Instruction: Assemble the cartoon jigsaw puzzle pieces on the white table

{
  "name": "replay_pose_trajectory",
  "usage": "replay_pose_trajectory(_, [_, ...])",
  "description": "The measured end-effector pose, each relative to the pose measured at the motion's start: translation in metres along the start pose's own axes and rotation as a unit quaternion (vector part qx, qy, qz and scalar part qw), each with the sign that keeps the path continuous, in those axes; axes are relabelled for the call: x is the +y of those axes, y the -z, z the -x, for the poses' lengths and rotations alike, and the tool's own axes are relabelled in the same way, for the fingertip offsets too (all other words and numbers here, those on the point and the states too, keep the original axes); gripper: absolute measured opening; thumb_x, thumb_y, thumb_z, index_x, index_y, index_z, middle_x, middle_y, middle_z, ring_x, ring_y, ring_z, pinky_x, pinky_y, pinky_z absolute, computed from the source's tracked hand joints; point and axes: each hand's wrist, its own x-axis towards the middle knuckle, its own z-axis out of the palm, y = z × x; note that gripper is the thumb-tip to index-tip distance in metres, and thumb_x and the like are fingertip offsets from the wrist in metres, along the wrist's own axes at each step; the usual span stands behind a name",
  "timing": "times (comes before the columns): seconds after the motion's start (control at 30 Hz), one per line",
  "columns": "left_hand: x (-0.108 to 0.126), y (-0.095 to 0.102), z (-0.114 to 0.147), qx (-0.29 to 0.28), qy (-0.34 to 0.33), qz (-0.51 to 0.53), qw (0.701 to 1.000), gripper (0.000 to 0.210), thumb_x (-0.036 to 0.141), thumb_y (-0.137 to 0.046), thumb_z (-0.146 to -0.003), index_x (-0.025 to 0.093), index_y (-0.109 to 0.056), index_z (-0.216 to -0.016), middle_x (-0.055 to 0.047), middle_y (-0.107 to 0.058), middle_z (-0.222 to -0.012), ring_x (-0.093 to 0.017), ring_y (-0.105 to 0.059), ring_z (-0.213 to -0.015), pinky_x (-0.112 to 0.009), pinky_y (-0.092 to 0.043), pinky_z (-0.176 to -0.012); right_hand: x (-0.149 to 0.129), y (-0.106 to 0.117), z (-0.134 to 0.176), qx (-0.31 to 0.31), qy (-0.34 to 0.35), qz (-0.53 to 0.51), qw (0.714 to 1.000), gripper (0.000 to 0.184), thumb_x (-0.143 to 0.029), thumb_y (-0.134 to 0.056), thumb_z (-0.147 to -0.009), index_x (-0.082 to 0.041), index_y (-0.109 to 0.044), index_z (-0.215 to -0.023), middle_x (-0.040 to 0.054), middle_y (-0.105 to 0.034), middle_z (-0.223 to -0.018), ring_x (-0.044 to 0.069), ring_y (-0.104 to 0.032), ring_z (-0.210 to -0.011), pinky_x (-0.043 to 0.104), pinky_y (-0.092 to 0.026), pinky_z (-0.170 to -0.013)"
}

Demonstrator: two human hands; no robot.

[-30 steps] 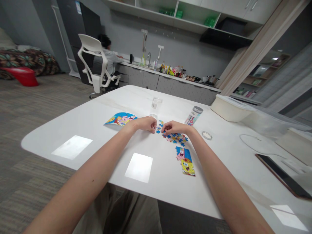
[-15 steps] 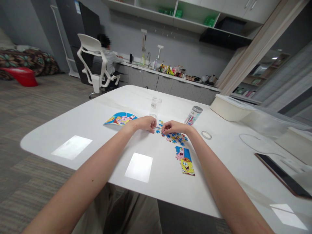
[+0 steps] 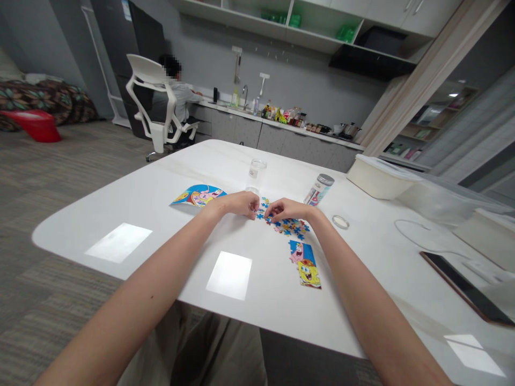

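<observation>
My left hand [image 3: 246,205] is closed, fingertips pinched at the left edge of the loose jigsaw pieces [image 3: 287,229]; a bit of blue at the tips looks like a piece. My right hand [image 3: 284,209] hovers low over the same pile, thumb and forefinger slightly apart and touching or just above the pieces. Whether anything lies under its fingers is hidden. Closer to me is a joined section of puzzle [image 3: 306,265] with a pink and a yellow cartoon figure. A curled picture sheet [image 3: 199,194] lies left of my left hand, partly behind the forearm.
Beyond my hands stand a clear open jar [image 3: 257,171] and a lidded canister [image 3: 319,189]. A ring-shaped lid [image 3: 340,222] lies right of my right wrist. Farther right are a tablet [image 3: 466,287], a cable and pale bins [image 3: 380,178]. A person sits at the back counter.
My right hand's fingers have shifted slightly left and parted a little over the pieces. My left hand has barely moved. The joined section and picture sheet stay put.
</observation>
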Motion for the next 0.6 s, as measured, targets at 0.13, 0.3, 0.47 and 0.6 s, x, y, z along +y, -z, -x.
replay_pose_trajectory(0.13, [-0.0007,-0.0015,-0.0008,0.012,0.019,0.003,1.0,0.029,0.021,-0.074,-0.063,0.017,-0.06,-0.088,-0.001,-0.067,-0.089,-0.013,-0.058,-0.074,-0.021,-0.042,-0.064,-0.0002,-0.0012,-0.0001,-0.009,-0.01,-0.01,1.0,0.029,-0.036,-0.074,-0.067,-0.015,-0.074,-0.087,-0.0027,-0.057,-0.061,0.009,-0.043,-0.057,0.023,-0.031,-0.054])
replay_pose_trajectory(0.3, [-0.0009,-0.0005,-0.0005,-0.004,0.007,0.015,1.0,0.024,0.021,-0.072,-0.065,0.017,-0.061,-0.086,0.0,-0.067,-0.084,-0.013,-0.059,-0.074,-0.022,-0.042,-0.067,0.0008,-0.0019,-0.0003,-0.016,-0.02,-0.024,0.999,0.027,-0.036,-0.073,-0.067,-0.014,-0.073,-0.083,-0.0017,-0.06,-0.063,0.009,-0.045,-0.058,0.023,-0.032,-0.054])
replay_pose_trajectory(0.47, [0.0006,-0.0008,-0.0014,-0.015,-0.05,0.011,0.999,0.032,0.028,-0.077,-0.062,0.018,-0.065,-0.09,-0.001,-0.066,-0.086,-0.014,-0.058,-0.076,-0.023,-0.042,-0.067,0.0,-0.0011,-0.0002,-0.011,-0.015,-0.008,1.0,0.029,-0.035,-0.072,-0.067,-0.014,-0.073,-0.087,-0.0035,-0.057,-0.06,0.009,-0.044,-0.057,0.023,-0.032,-0.054])
replay_pose_trajectory(0.6, [0.009,-0.0051,-0.0022,-0.009,-0.14,0.007,0.99,0.03,0.03,-0.076,-0.066,0.022,-0.07,-0.094,-0.001,-0.065,-0.089,-0.015,-0.057,-0.081,-0.024,-0.042,-0.072,0.0014,-0.0014,-0.001,-0.009,0.003,-0.03,1.0,0.024,-0.031,-0.07,-0.069,-0.014,-0.071,-0.085,-0.0009,-0.064,-0.072,0.011,-0.052,-0.065,0.024,-0.039,-0.062])
